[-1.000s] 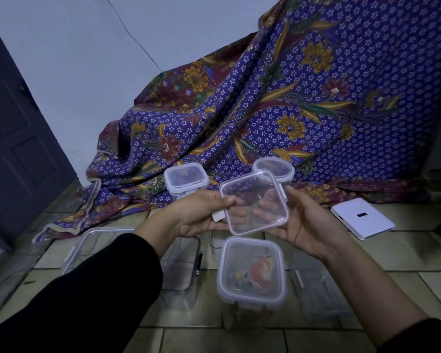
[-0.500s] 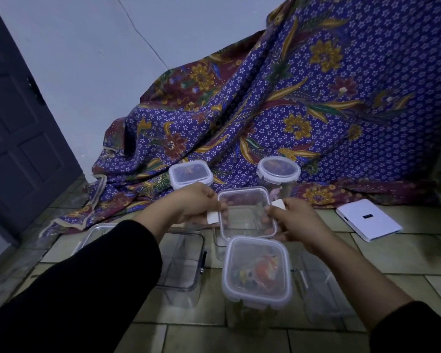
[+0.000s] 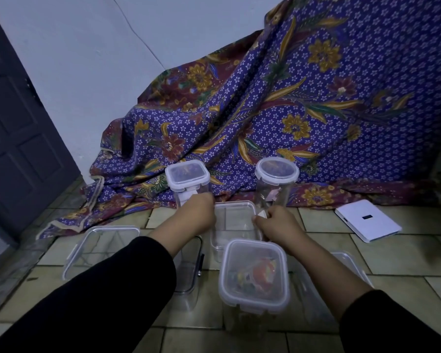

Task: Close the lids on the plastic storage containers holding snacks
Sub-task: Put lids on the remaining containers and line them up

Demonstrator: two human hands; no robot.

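A clear square lid (image 3: 233, 215) rests on a clear container (image 3: 224, 240) in the middle of the tiled floor. My left hand (image 3: 197, 212) grips the lid's left edge and my right hand (image 3: 273, 222) pinches its white right flap. In front stands a lidded square container (image 3: 255, 275) with colourful snacks inside. Behind stand a lidded square container (image 3: 187, 175) and a lidded round one (image 3: 276, 171).
Open clear containers lie at the left (image 3: 97, 248), under my left arm (image 3: 189, 273) and at the right (image 3: 346, 266). A white flat box (image 3: 368, 220) lies on the tiles at right. A purple patterned cloth (image 3: 290, 110) drapes behind; a dark door (image 3: 15, 138) is at left.
The lid was held up tilted toward me between both hands. It has come down flat onto the middle container, and both hands now sit at its side edges.
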